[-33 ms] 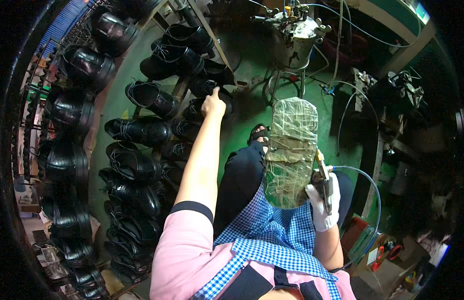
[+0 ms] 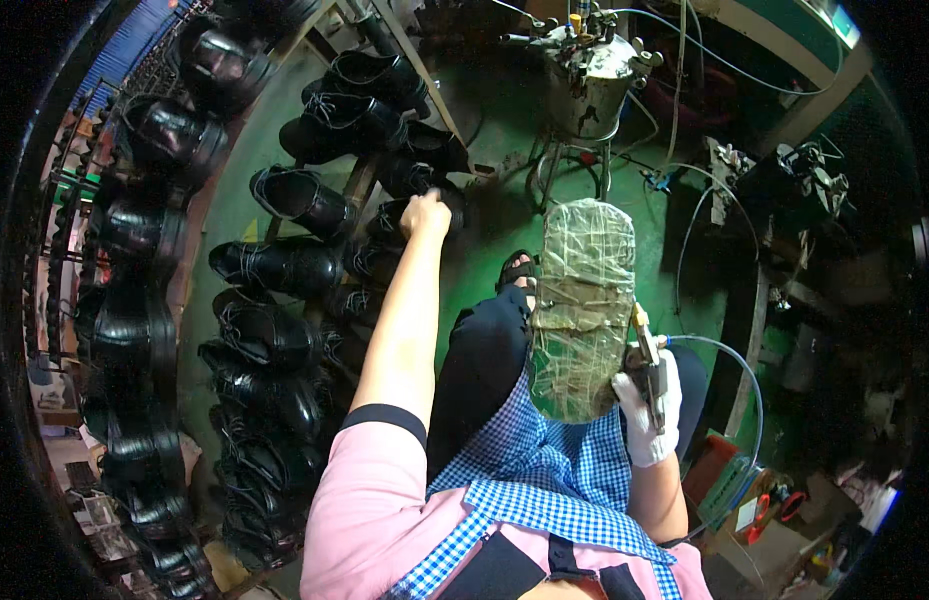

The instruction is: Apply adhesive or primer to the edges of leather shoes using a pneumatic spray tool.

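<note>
Black shoe (image 2: 452, 210), any lettering unreadable

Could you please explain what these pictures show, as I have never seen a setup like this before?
There is no robot here: a person works with their own hands. The view comes from a wide fisheye camera on the person's head, looking down, so straight edges bend near the rim.

The bare left hand reaches to the black shoes standing in rows on the left; its fingertips are hard to make out. The white-gloved right hand holds what looks like a spray gun with a blue hose. Before the person is a long pad wrapped in clear film. Beyond it, a metal tank rests on a stand.
</note>
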`<state>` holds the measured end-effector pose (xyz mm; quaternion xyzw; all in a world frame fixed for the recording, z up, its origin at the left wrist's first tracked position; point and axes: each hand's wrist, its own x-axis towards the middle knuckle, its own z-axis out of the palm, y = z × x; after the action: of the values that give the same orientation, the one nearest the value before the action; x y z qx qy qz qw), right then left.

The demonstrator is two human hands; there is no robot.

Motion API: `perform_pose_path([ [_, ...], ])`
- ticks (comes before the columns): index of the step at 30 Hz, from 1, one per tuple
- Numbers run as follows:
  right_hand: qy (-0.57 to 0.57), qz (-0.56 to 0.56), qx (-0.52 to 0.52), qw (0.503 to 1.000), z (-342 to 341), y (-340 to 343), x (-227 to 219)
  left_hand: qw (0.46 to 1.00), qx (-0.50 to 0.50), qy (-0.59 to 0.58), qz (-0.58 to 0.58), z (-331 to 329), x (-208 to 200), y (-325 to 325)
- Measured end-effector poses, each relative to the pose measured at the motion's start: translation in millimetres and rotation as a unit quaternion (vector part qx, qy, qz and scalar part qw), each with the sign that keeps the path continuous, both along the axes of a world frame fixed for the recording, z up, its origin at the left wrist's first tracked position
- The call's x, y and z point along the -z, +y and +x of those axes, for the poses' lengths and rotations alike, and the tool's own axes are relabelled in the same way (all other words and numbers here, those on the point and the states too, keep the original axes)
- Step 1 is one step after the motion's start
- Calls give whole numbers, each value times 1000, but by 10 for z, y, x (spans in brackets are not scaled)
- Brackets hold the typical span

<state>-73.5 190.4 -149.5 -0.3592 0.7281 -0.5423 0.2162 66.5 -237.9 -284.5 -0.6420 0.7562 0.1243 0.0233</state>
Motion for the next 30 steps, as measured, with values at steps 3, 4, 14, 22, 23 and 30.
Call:
perform_pose_path([
  [3, -31, 5, 18, 999, 15, -12, 28, 998, -38, 6, 49, -77, -37, 1],
  [4, -25, 17, 8, 1000, 12, 5, 39, 998, -38, 4, 46, -80, -57, -66],
  [14, -79, -22, 13, 997, -20, 1, 63, 986, -15, -136, 93, 126, 30, -290],
  [22, -72, 27, -9, 997, -96, -26, -39, 977, -20, -186, 105, 230, 100, -360],
  [23, -82, 14, -7, 996, -86, -19, -39, 983, -48, -150, 89, 241, 126, -425],
  [30, -137, -6, 13, 991, -68, 60, 76, 966, -21, -199, 163, -75, 107, -761],
])
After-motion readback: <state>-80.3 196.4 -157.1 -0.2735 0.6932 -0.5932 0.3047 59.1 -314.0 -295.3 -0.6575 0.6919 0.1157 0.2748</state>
